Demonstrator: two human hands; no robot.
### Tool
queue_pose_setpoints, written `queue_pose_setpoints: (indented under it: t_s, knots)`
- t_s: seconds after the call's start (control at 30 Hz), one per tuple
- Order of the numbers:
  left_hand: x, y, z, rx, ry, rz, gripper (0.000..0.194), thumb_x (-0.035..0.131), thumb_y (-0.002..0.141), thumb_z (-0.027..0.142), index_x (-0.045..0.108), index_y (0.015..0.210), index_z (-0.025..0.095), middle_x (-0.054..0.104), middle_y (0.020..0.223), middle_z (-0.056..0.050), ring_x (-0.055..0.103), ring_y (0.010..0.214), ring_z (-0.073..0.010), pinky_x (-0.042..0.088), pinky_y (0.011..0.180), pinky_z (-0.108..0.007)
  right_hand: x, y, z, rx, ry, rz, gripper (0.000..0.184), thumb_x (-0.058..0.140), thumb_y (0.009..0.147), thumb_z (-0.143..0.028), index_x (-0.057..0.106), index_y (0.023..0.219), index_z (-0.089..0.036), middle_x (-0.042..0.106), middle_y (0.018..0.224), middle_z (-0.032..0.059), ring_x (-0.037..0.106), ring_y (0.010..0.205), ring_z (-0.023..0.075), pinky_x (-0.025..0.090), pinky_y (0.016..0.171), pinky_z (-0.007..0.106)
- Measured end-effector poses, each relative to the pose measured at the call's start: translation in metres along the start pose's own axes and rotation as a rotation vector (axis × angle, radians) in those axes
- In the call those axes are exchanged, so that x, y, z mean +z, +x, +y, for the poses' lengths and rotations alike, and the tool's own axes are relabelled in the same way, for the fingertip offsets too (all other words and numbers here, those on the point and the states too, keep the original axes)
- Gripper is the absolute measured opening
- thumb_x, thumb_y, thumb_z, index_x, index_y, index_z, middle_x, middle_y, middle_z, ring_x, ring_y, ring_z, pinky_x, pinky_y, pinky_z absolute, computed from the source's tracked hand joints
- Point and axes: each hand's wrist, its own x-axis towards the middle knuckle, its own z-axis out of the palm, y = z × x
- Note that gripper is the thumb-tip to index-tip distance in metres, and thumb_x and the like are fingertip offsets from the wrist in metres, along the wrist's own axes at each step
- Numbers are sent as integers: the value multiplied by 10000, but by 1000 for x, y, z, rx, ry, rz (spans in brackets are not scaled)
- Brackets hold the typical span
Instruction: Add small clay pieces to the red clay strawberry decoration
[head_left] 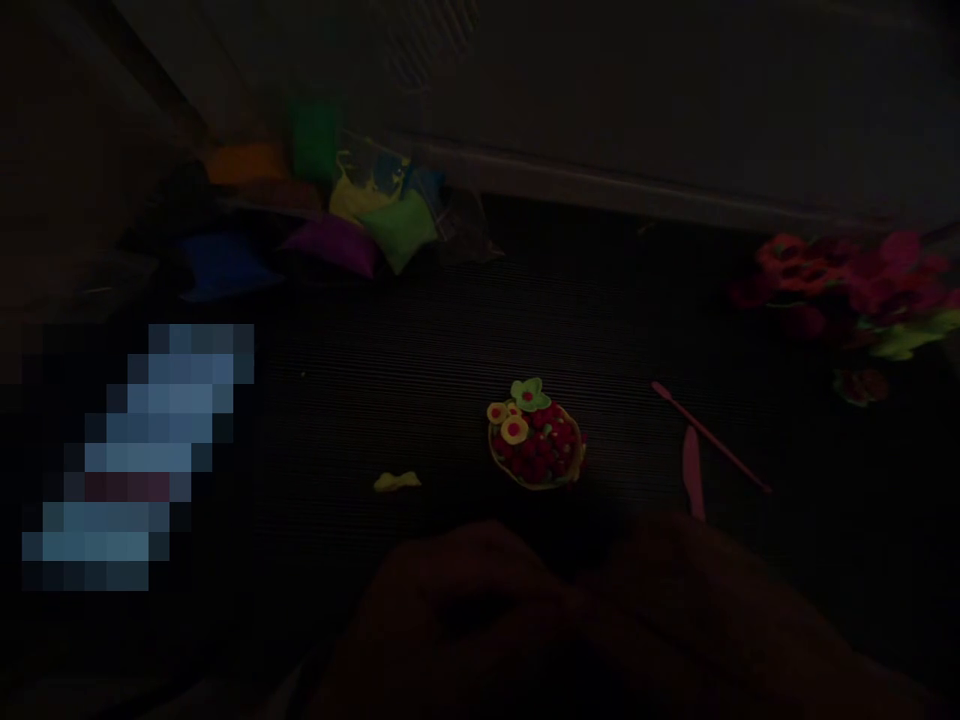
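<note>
The scene is very dark. My left hand [465, 600] and my right hand [690, 600] meet at the bottom centre, fingers closed and fingertips together. Whatever lies between them, if anything, is lost in shadow. Just beyond them sits a small oval clay basket [536, 487] with red berry-like balls, yellow flowers and a green flower on it. A small piece of yellow clay [397, 482] lies left of the basket. To its right are a pink modelling knife [693, 470] and a thin pink stick tool [712, 430], the knife's lower end hidden behind my right hand.
Packets of coloured clay lie at the back left, among them a purple one [335, 244], a blue one [229, 265] and a light green one [399, 228]. A heap of red and pink pieces [847, 280] stands at the far right. A pixelated bright screen [150, 450] is at left.
</note>
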Motion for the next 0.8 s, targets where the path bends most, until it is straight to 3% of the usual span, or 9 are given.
queue_pose_setpoints:
  t_s: [0.13, 0.23, 0.27, 0.33, 0.5, 0.7, 0.8]
  knots:
    - [-15, -10, 0, 172, 181, 214, 168, 607, 684, 186, 701, 692, 326, 661, 694, 55, 595, 628, -86, 475, 572, -125, 1, 2, 3, 5, 67, 122, 193, 444, 850, -184, 635, 879, -187, 684, 712, 3, 620, 672, 118, 492, 590, 230]
    - [-24, -13, -2, 209, 286, 370, 185, 600, 695, 193, 682, 706, 359, 662, 738, 78, 598, 696, -87, 473, 606, -116, -1, 11, 4, 18, 83, 92, 214, 441, 858, -213, 643, 800, -172, 675, 677, 9, 615, 647, 104, 483, 607, 218]
    - [-25, -12, -2, 197, 299, 362, 194, 602, 695, 190, 680, 717, 366, 660, 750, 82, 599, 708, -85, 471, 613, -112, -2, 15, 5, 11, 86, 27, 175, 481, 839, -209, 646, 799, -167, 678, 681, 12, 617, 646, 102, 477, 607, 210]
    - [-22, -9, -1, 189, 286, 292, 198, 615, 683, 184, 684, 735, 361, 657, 742, 79, 601, 688, -78, 468, 612, -107, -1, 20, 5, -13, 137, 94, 195, 473, 845, -220, 640, 763, -162, 671, 657, 12, 616, 633, 95, 459, 585, 210]
    - [-6, 0, 7, 117, 107, 71, 116, 611, 671, 215, 718, 696, 252, 654, 675, 17, 608, 609, -105, 478, 559, -144, 6, 19, 1, 61, 211, 60, 195, 427, 865, -193, 614, 912, -166, 673, 747, 13, 615, 696, 86, 466, 651, 206]
    - [0, 2, 7, 41, -126, 19, 117, 602, 675, 201, 717, 682, 224, 621, 665, 17, 573, 609, -98, 463, 581, -157, 17, 12, -2, 102, 101, 115, 217, 435, 853, -178, 611, 970, -228, 675, 744, -3, 617, 687, 111, 473, 613, 220]
    - [3, 4, 1, -49, -245, 22, 68, 641, 647, 201, 702, 625, 222, 588, 619, 37, 543, 582, -85, 448, 570, -167, 15, 6, -1, 35, -43, 112, 265, 388, 871, -205, 594, 1038, -218, 690, 818, 14, 618, 708, 136, 489, 657, 252]
